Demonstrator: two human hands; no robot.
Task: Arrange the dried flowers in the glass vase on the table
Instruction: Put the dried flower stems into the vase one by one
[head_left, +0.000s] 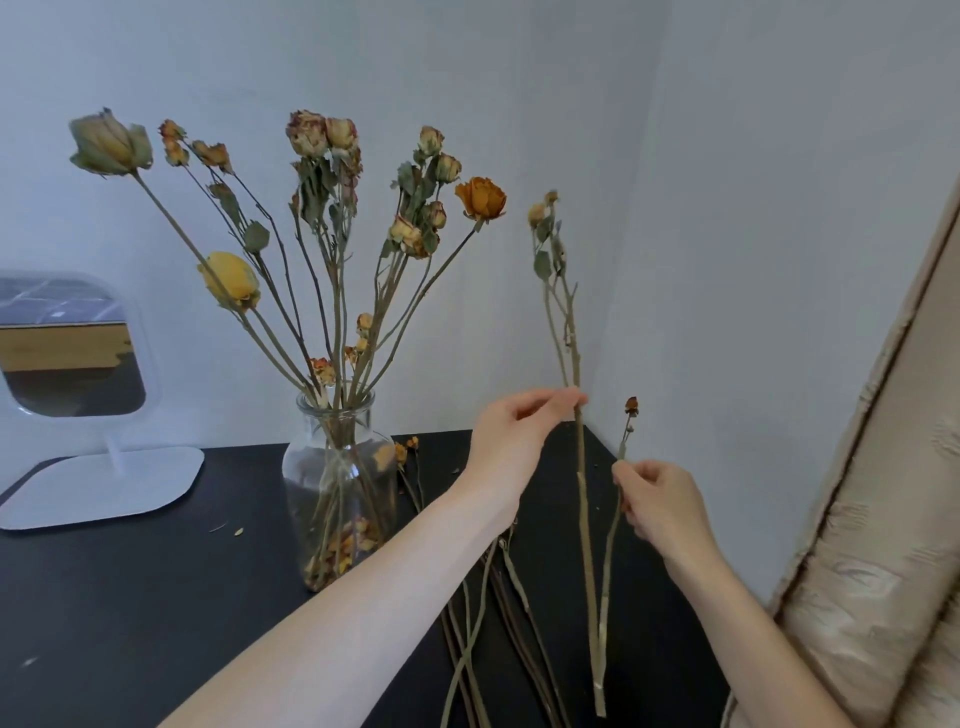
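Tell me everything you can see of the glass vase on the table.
The glass vase is clear, bottle-shaped, with a short neck and wide body. It stands upright on the black table, left of both hands, which do not touch it. Many dried flowers fan out from its mouth, and fallen petals lie at its bottom.

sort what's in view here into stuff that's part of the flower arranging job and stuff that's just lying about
Part of the job:
glass vase
long dried stem in left hand
short dried stem in right hand
loose stems on table

Lying about:
standing mirror
padded headboard
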